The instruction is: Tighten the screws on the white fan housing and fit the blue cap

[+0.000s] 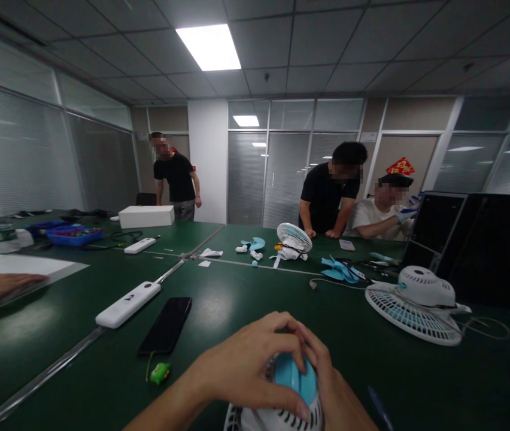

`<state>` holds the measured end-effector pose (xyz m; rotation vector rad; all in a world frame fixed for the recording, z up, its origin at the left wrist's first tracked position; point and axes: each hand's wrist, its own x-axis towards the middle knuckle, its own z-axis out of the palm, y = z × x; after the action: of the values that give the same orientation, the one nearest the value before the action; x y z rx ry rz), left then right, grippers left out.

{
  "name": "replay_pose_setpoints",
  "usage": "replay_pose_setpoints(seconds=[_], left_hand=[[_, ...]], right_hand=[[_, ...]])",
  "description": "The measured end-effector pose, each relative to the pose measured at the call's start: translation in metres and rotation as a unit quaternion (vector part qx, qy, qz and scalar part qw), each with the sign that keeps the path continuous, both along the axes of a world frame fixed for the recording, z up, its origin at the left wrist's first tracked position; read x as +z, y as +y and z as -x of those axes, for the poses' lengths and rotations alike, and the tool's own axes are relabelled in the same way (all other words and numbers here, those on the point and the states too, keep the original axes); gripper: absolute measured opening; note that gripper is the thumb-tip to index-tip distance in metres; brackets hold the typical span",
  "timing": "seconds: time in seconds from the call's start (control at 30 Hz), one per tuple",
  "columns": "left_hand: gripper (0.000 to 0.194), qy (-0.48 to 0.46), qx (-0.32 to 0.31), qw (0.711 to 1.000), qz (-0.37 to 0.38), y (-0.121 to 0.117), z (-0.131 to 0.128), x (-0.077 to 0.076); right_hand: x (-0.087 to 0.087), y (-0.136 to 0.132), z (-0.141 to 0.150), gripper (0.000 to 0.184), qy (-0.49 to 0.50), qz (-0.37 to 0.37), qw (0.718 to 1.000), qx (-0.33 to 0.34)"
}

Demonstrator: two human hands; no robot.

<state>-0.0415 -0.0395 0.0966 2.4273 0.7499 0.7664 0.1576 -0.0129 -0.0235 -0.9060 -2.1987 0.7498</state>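
Observation:
A white fan (264, 421) with a light-blue round cap (288, 372) stands low in front of me, cut off by the bottom edge. My left hand (255, 356) arches over the cap, thumb on the near side and fingers on the far side, closed round it. On the right side of the housing my right hand (324, 371) is wrapped, its fingers meeting the left fingertips at the top. Part of the cap and most of the fan are hidden by my hands. To the right lies a blue pen (379, 407).
Left of my hands are a black phone (166, 326) with a green charm (160, 373) and a white power bank-like box (128, 304). Another fan (416, 314) lies face down at right; a third fan (294, 240) and blue blades (341, 269) are farther off. Several people are around the table.

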Motion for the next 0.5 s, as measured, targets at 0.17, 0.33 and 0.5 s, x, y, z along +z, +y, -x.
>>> replay_pose_setpoints(seconds=[0.17,0.33,0.5], left_hand=[[0.045,0.005,0.044,0.999,-0.002,-0.001,-0.009,-0.008],[0.049,-0.025,0.029,0.999,0.028,-0.006,-0.010,-0.005],[0.047,-0.067,0.043,0.996,0.050,-0.001,-0.003,-0.008]], right_hand=[[0.014,-0.007,-0.002,0.129,-0.020,0.007,1.000,0.009],[0.015,-0.012,-0.009,0.129,-0.020,-0.027,0.999,0.000],[0.025,-0.021,-0.015,0.115,-0.006,-0.018,1.000,-0.010]])
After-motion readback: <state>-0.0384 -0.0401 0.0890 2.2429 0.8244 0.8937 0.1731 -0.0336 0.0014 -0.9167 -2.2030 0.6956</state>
